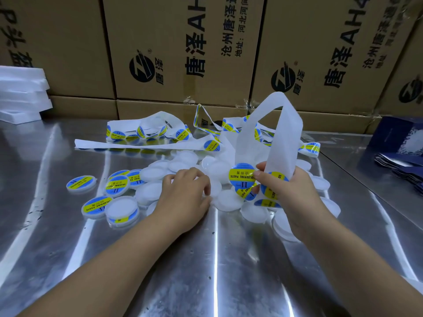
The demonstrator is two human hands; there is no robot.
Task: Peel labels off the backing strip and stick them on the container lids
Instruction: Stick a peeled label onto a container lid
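Labels (211, 145), round, blue and yellow and printed SOLDERING PASTE, sit on the white backing strip (287, 143). The strip lies in loose coils on the metal worktop (68, 248) at about 12 o'clock from the middle of the view. From there it rises in a tall loop and comes down into the right hand (290, 191).

This hand, at about 3 o'clock, is closed on the strip: the thumb presses it from the front and the other fingers curl behind it. One label (242, 176) sticks out past the edge of the strip at 9 o'clock of the thumb tip and touches it. More labels show on the strip under the thumb.

The left hand (185, 191), near the middle, lies palm down on a heap of plain white lids (229, 200). Its fingers are bent and the tips touch one lid, but I cannot tell if they really grip it. At 9 o'clock of this hand lie labelled lids (117, 186), some overlapping.

Cardboard boxes (183, 42) with black print stand behind at 12 o'clock. White foam sheets (20, 94) are stacked at 10 o'clock. Dark blue pouches (386, 133) lie at the 3 o'clock edge.
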